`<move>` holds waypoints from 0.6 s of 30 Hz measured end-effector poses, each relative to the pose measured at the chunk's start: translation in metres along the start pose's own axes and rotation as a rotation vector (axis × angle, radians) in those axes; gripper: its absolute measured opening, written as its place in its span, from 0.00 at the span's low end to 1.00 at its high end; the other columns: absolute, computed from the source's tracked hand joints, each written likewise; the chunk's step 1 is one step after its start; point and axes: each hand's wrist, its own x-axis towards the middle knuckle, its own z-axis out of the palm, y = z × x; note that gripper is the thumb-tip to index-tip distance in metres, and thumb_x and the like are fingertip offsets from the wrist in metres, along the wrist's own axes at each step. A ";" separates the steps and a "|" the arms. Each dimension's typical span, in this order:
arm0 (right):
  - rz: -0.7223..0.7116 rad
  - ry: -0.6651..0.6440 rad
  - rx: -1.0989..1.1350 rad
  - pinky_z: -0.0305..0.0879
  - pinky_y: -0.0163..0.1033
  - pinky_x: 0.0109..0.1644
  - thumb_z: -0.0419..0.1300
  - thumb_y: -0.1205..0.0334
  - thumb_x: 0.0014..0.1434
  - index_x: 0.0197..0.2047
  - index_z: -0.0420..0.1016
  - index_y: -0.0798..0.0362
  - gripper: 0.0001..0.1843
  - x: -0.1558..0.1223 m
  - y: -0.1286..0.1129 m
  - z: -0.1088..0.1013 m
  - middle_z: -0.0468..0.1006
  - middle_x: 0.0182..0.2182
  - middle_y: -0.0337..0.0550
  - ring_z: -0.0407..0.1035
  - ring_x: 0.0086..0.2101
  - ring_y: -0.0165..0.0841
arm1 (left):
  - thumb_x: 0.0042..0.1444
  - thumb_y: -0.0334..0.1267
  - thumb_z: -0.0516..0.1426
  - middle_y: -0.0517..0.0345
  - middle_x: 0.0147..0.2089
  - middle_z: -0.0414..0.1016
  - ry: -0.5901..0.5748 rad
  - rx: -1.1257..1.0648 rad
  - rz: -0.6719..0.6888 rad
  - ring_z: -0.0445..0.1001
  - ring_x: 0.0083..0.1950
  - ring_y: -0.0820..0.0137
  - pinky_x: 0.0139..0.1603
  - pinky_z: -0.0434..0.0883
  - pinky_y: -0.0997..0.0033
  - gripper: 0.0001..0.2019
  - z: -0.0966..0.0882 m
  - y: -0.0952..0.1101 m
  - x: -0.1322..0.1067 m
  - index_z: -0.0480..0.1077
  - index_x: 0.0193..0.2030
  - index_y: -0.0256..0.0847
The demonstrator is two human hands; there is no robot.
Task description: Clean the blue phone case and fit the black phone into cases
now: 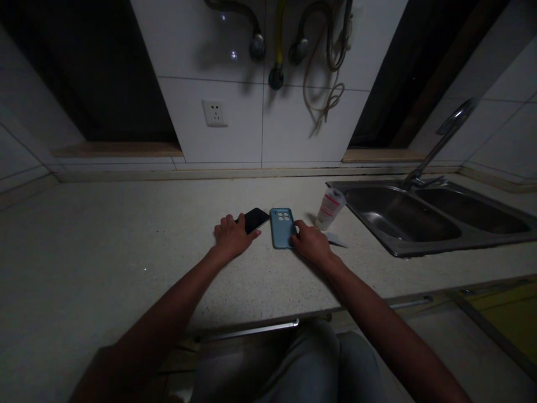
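Note:
A smartphone with a dark screen lies on the counter, its near left end under my left hand. The thumb and fingers of that hand are closed about the phone's sides. Just to the right, a blue phone case with several round camera holes lies flat, open side up. My right hand has its fingers closed on the case's right edge. Partly hidden behind this hand is a flat, pale, pointed piece, whose kind I cannot make out.
A plastic cup with red print stands beyond my right hand. Farther right is a double steel sink with a tall faucet. The pale counter meets a tiled wall with a socket and hanging pipes.

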 end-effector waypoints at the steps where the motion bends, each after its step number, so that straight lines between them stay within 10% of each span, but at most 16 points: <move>1: 0.003 -0.013 -0.016 0.65 0.43 0.40 0.53 0.60 0.64 0.58 0.68 0.55 0.20 0.000 -0.001 -0.001 0.81 0.42 0.58 0.77 0.41 0.47 | 0.59 0.66 0.46 0.28 0.64 0.61 -0.008 0.007 -0.012 0.60 0.63 0.40 0.58 0.61 0.45 0.43 0.001 0.001 0.000 0.56 0.72 0.36; 18: 0.003 -0.031 -0.098 0.64 0.42 0.39 0.51 0.58 0.65 0.59 0.66 0.53 0.21 -0.002 -0.003 -0.002 0.82 0.43 0.54 0.77 0.42 0.46 | 0.63 0.62 0.43 0.29 0.67 0.59 -0.008 0.018 -0.058 0.57 0.67 0.42 0.60 0.59 0.43 0.41 0.013 0.004 -0.002 0.51 0.73 0.32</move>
